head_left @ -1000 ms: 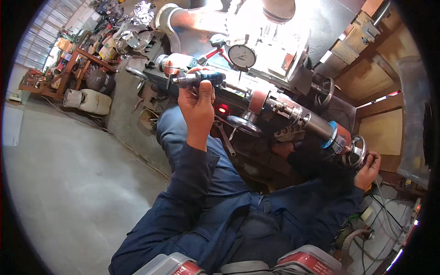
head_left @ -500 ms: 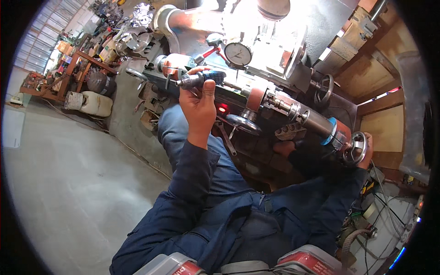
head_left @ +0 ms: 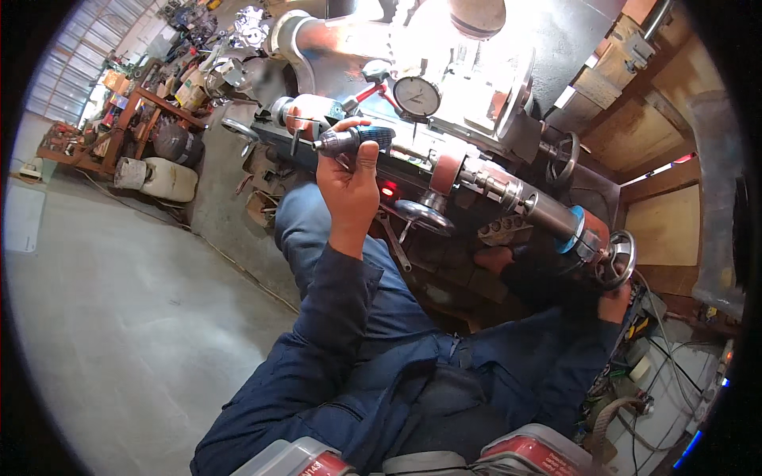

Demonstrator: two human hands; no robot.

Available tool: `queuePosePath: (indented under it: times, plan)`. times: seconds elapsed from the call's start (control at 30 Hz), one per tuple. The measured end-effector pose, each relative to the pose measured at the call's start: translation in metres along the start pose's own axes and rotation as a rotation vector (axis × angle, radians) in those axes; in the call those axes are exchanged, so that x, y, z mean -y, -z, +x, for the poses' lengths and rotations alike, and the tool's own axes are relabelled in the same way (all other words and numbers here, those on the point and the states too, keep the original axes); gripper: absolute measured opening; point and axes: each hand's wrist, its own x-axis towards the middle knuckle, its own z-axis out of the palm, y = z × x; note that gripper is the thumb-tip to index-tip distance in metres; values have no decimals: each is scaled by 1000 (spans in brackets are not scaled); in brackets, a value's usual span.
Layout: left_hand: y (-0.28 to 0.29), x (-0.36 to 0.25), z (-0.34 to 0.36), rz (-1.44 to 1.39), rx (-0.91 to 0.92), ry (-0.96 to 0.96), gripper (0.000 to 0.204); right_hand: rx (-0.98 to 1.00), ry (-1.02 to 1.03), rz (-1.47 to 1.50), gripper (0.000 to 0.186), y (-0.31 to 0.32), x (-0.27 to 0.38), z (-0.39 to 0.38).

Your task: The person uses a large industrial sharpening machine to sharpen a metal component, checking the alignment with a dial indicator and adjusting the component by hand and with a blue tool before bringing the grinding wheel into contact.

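Across the upper middle of the frame we see a lathe [head_left: 476,170], its bed running down toward the right. At its lower right end sits the tailstock handwheel [head_left: 615,260]; our right hand [head_left: 613,301] touches its lower rim, though we cannot tell how far that grip is closed. Above centre, our left hand [head_left: 352,184] is raised, its grip wrapped fully around a dark cylindrical tool with a blue band [head_left: 355,140]. A round dial gauge [head_left: 417,97] stands just beside it, upper right.

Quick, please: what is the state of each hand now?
Left hand: closed around a blue-handled tool.
Right hand: on the handwheel; grip cannot be told.
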Motion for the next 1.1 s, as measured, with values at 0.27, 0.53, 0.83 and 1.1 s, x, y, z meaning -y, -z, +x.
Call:
queuePosePath:
  times: [0.27,0.53,0.83,1.1]
  plan:
    - [-3,10,1,73,-28,-71,27,-51,-61,-90,19,13,112,-21]
    - [-5,10,-6,168,51,-28,31,-148,-28,-130,24,-1,112,-23]
    - [-9,26,-16,377,-23,-287,33,-188,-50,27,39,-25,43,-24]
    - [-13,32,-17,655,66,-472,41,-232,-21,136,47,-31,30,-25]
